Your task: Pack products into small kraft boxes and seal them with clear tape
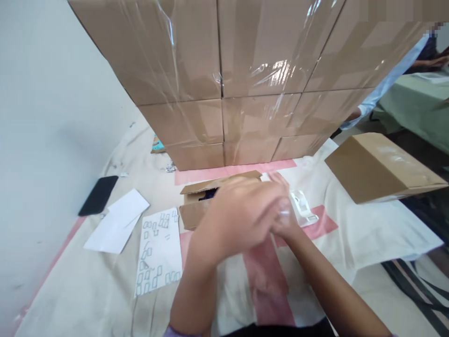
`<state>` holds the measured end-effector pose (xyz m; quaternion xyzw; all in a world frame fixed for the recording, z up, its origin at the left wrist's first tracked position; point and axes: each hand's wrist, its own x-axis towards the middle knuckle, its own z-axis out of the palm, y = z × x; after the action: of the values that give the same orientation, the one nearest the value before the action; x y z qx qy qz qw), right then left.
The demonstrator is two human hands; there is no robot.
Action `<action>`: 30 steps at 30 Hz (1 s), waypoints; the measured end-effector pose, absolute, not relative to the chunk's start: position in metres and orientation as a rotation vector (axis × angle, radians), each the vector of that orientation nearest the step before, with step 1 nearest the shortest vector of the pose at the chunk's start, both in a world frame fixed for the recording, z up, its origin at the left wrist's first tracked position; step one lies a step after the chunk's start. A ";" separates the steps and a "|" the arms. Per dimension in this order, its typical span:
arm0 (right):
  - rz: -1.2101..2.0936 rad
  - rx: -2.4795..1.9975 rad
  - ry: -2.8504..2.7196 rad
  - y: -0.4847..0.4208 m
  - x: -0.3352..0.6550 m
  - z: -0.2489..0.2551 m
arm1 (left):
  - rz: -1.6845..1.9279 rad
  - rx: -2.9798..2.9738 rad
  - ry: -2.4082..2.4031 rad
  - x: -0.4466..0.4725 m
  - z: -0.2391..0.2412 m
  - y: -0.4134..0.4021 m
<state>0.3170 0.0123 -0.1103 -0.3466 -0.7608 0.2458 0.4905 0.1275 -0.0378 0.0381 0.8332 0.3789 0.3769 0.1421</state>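
My left hand [242, 217] is blurred by motion and held over the front of a small open carton [194, 215]. Its fingers are curled inward against my right hand [283, 220]; anything pinched between them is too smeared to make out. A pale, shiny ring-like glint shows at the fingers of the right hand, most of which are hidden or blurred. Dark contents show under the carton's raised flap. Just right of my right hand lies a white tape dispenser [302, 208].
Stacked, plastic-wrapped cartons [259, 56] wall off the back. On the left lie a black phone [98, 195], white papers [117, 224] and a sheet with drawn boxes [159, 252]. A brown carton [382, 168] stands at right. Another person's arm [430, 63] shows far right.
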 end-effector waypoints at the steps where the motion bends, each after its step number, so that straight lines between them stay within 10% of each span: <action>1: 0.545 -0.746 -1.896 0.023 0.307 -0.106 | 1.082 2.329 1.228 0.114 0.038 -0.035; 30: 0.415 -0.590 -1.767 0.029 0.284 -0.114 | 0.401 1.880 1.978 0.068 0.001 0.004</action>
<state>0.2840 0.0291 -0.1140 -0.2524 -0.7554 0.1776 0.5780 0.0682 0.0039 0.0010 0.6691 0.7040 0.1429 0.1905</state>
